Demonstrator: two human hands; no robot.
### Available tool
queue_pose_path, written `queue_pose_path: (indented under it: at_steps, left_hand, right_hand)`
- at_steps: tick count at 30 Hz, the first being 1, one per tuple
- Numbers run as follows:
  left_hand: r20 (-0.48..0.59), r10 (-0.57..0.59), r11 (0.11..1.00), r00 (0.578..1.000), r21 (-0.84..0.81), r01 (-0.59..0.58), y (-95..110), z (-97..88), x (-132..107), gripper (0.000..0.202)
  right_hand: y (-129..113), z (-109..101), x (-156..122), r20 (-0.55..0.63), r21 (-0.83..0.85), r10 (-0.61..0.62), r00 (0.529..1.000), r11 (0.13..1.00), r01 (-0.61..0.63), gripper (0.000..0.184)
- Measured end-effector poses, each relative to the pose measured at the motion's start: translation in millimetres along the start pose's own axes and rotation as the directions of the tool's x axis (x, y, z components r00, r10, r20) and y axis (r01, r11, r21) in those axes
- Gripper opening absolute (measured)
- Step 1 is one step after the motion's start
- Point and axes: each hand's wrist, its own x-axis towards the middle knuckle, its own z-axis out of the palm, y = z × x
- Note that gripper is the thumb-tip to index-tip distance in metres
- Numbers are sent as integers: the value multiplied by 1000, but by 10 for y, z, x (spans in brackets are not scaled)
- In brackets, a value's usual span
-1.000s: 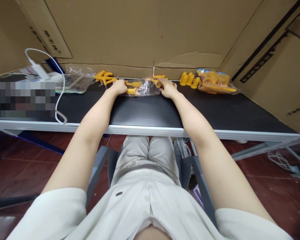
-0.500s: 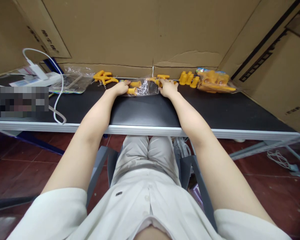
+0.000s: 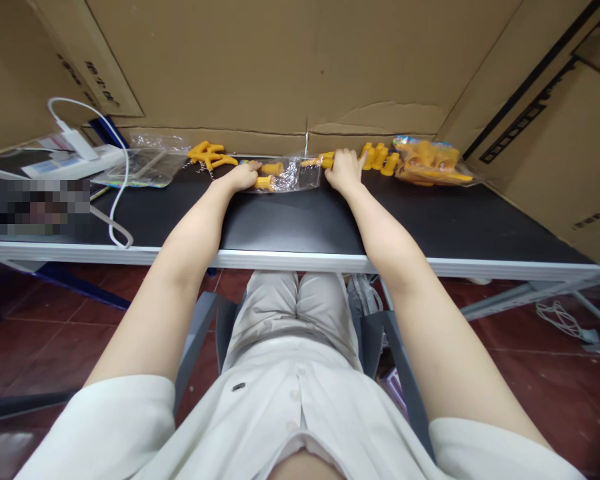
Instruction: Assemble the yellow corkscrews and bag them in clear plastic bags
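Observation:
A clear plastic bag with a few yellow plastic parts inside lies on the black table near its far edge. My left hand rests on the bag's left end, fingers curled and pressing it down. My right hand is just right of the bag, fingers reaching over loose yellow parts at the bag's right end; what it grips is hidden. A row of yellow cylindrical pieces stands just right of that hand.
Cardboard walls close off the back and right. A filled bag of yellow parts lies at the right, claw-shaped yellow parts and empty clear bags at the left. A white power strip with cable sits far left.
My right hand has moved rightward and farther back, off the bag's right end toward the loose yellow parts. My left hand stays on the bag.

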Motion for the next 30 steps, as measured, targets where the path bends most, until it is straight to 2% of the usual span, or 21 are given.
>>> queue_pose_path:
  at_steps: [7,11,14,17,21,25,30]
  left_hand:
    - [-25,4,1000,1000,-19,-4,-45,22,35,75]
    - [-20,-8,1000,1000,-23,7,-31,17,14,73]
    - [-18,-2,1000,1000,-19,2,-20,14,1,72]
    - [-25,5,1000,1000,-27,-6,-26,16,1,73]
    - [-32,17,999,999,-36,-18,-50,21,20,78]
    - [-25,-8,1000,1000,-21,7,-74,31,47,80]
    - [-26,12,1000,1000,-19,-12,-72,30,64,80]
  right_hand:
    - [-53,-296,-76,-95,19,-36,995,999,38,66]
    - [-57,-366,-77,-224,77,-48,973,995,67,68]
    - [-61,-381,-82,-263,140,-45,964,987,84,67]
    - [-65,-375,-96,-220,179,-45,974,980,86,69]
    - [-53,-318,-103,-54,190,-107,993,975,116,73]
    - [-26,-223,-91,77,205,-189,979,964,170,74]
    - [17,-157,-34,114,220,-240,964,953,211,69]
